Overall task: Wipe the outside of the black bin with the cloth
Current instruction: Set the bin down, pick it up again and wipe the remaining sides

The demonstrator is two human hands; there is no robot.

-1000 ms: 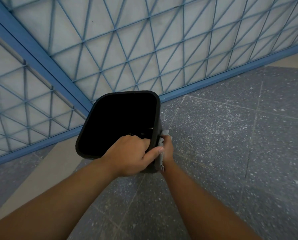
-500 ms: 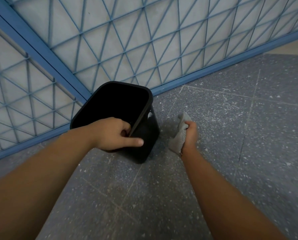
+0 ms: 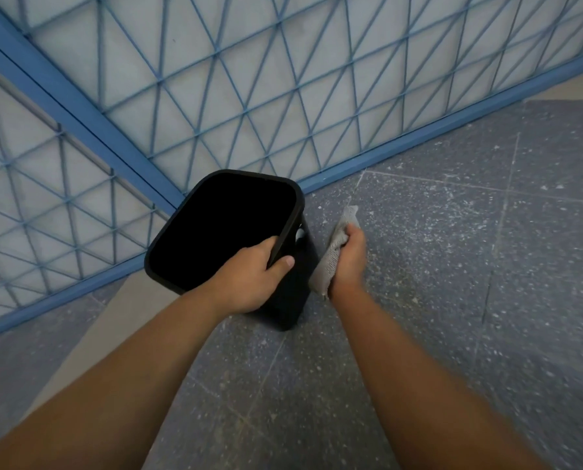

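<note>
The black bin [image 3: 293, 293] stands tilted on the speckled floor, its dark opening facing me. My left hand [image 3: 249, 279] grips its near right rim, fingers inside and thumb outside. My right hand [image 3: 351, 262] holds a grey cloth [image 3: 332, 257] bunched against its palm, right beside the bin's right wall. The cloth's lower edge touches or nearly touches that wall; I cannot tell which.
A blue metal lattice fence [image 3: 215, 96] with a thick diagonal bar runs behind and left of the bin. Grey speckled floor tiles [image 3: 453, 266] spread to the right and toward me. A beige strip of floor [image 3: 113, 317] lies at the left.
My right hand with the cloth came off the bin's side, swung out to the right, and has now moved back close to the wall. My left hand shifted its grip along the rim.
</note>
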